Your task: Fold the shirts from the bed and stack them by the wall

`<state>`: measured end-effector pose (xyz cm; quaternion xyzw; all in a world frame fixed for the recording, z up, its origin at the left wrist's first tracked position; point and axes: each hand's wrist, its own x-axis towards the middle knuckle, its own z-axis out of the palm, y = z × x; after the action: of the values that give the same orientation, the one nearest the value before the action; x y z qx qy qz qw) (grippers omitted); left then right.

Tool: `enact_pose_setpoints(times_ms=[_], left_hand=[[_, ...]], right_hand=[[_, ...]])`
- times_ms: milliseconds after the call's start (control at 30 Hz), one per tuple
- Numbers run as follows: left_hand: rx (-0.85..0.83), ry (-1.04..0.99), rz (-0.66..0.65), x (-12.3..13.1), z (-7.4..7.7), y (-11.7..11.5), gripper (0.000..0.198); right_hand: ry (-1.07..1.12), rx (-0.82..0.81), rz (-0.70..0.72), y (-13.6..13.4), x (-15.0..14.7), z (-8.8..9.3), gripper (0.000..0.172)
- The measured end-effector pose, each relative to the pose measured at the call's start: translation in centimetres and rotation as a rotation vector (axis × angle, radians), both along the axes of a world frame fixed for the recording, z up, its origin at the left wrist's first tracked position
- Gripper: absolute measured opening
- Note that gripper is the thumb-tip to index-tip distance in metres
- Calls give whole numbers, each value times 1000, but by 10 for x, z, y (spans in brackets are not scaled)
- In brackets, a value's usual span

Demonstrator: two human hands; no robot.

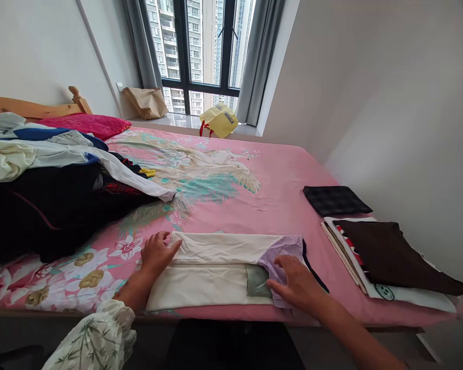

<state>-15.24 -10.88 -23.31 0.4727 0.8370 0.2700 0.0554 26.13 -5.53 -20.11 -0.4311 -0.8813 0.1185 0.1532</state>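
A cream shirt [216,290] with lilac and grey-green sleeve parts lies folded into a long strip at the bed's near edge. At its left end my left hand [159,253] rests by the upper corner, thumb and fingers apart. Over the lilac part [280,249] at the right end is my right hand [293,282], its fingers spread and partly covering the fabric. Neither hand grips the cloth. A dark band edges the shirt's right end.
Loose clothes [42,205] are heaped on the bed's left side. To the right lie a folded-clothes stack [401,257] with dark brown on top and a folded black checked garment [334,200]. A paper bag [148,103] and yellow bag [220,121] stand by the window.
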Motion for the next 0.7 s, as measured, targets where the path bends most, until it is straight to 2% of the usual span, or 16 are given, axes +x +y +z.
enact_pose_setpoints(times_ms=[67, 167, 233, 300, 400, 467, 533, 633, 700], left_hand=[[136, 149, -195, 29, 5, -16, 37], [233, 111, -585, 85, 13, -46, 19], [206, 50, -779, 123, 20, -62, 17], [158, 15, -944, 158, 28, -71, 23], [96, 5, -1138, 201, 35, -65, 35], [89, 19, -1200, 225, 33, -49, 41], [110, 49, -1202, 245, 25, -26, 47], [106, 81, -1124, 262, 10, 12, 47], [66, 69, -1053, 262, 3, 35, 40]], right_hand=[[-44, 14, -26, -30, 0, -9, 41], [-42, 52, -66, -56, 13, -32, 49], [-7, 54, -73, -61, 26, -44, 40], [43, 55, -94, -58, 36, -47, 31], [117, 80, -176, -46, 41, -36, 26], [146, 96, -206, -37, 39, -20, 25], [157, 107, -198, -30, 35, -4, 24], [164, 124, -143, -23, 33, 13, 24], [149, 117, -91, -21, 35, 17, 25]])
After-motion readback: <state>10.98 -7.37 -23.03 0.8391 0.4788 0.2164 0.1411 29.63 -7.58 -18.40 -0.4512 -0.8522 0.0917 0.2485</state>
